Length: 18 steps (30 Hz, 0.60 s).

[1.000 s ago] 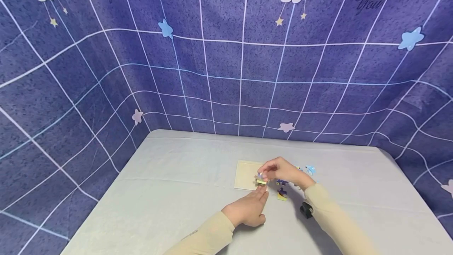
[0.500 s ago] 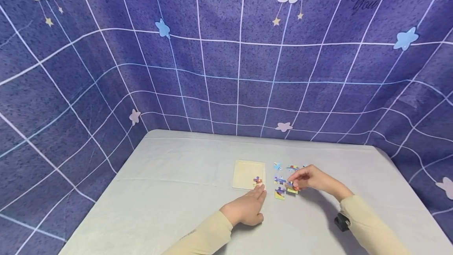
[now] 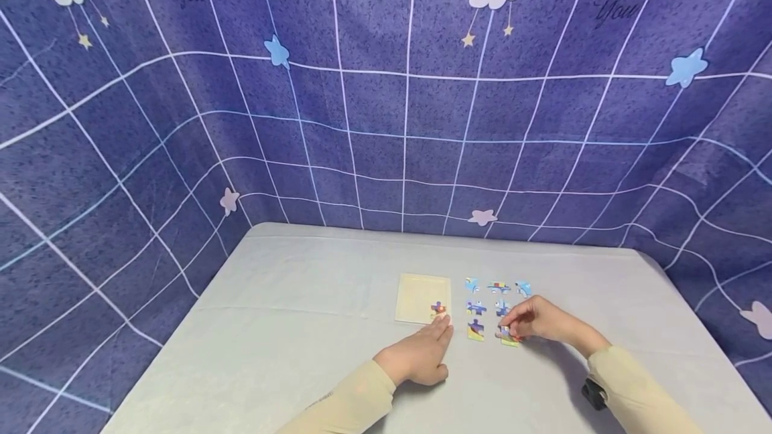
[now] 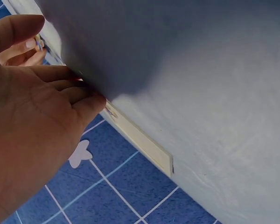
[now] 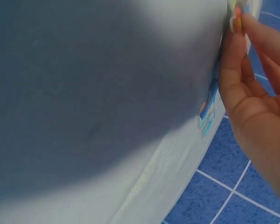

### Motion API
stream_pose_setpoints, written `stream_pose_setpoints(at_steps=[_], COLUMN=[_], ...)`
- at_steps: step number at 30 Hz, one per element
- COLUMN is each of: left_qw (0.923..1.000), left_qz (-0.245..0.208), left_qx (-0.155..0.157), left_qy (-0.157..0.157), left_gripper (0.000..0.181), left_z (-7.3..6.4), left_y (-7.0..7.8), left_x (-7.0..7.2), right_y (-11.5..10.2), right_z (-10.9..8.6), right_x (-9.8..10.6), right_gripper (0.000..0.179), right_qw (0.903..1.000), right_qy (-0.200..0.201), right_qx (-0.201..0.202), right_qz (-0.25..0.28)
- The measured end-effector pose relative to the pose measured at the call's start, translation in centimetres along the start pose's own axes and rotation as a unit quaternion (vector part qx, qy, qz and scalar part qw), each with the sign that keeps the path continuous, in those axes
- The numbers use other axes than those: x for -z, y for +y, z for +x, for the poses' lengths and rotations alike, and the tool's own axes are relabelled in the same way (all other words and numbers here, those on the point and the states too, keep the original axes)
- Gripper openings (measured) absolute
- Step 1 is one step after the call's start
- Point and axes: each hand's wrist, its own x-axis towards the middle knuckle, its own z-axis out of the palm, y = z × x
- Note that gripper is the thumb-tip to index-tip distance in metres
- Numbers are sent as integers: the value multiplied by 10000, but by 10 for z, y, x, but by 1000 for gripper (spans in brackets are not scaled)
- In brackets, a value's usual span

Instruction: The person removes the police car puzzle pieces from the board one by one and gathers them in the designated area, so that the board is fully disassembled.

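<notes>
In the head view, my left hand [image 3: 416, 357] lies with its fingers straight, the tips at the front right corner of a pale, shallow puzzle tray [image 3: 413, 293]. One jigsaw piece [image 3: 437, 307], purple and orange, lies in that corner. To the right, my right hand [image 3: 545, 322] pinches a jigsaw piece [image 3: 509, 339] with a yellow lower edge, low over the table. The right wrist view shows this piece [image 5: 237, 18] between thumb and fingertips. In the left wrist view, the left hand's fingertips [image 4: 100, 102] meet the tray's side [image 4: 144, 144].
Several loose jigsaw pieces [image 3: 475, 308] lie in rough rows right of the tray, among them a purple and yellow one [image 3: 476, 330] and blue ones [image 3: 498, 286] at the back. A white cloth covers the table [image 3: 301, 327]. A purple gridded curtain [image 3: 374, 99] hangs behind.
My right hand has moved right, from over the tray to the front of the loose pieces, with a piece pinched in it. My left hand has stayed at the tray.
</notes>
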Motion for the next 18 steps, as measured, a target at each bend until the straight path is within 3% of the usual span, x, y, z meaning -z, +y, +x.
stream_pose_setpoints(at_steps=[12, 18], left_qw=[9997, 9973], left_qz=[-175, -506], left_qx=[-162, -52], left_qy=[110, 535], left_gripper=[71, 68], left_z=[-3, -15], left_y=[-7, -32], left_x=[-4, 1], right_y=[-2, -7], right_z=[2, 6], right_x=[-6, -8], right_gripper=[12, 13], right_qw=[9946, 9861], right_qy=[390, 616], right_qx=[500, 799], right_qz=[-825, -1322])
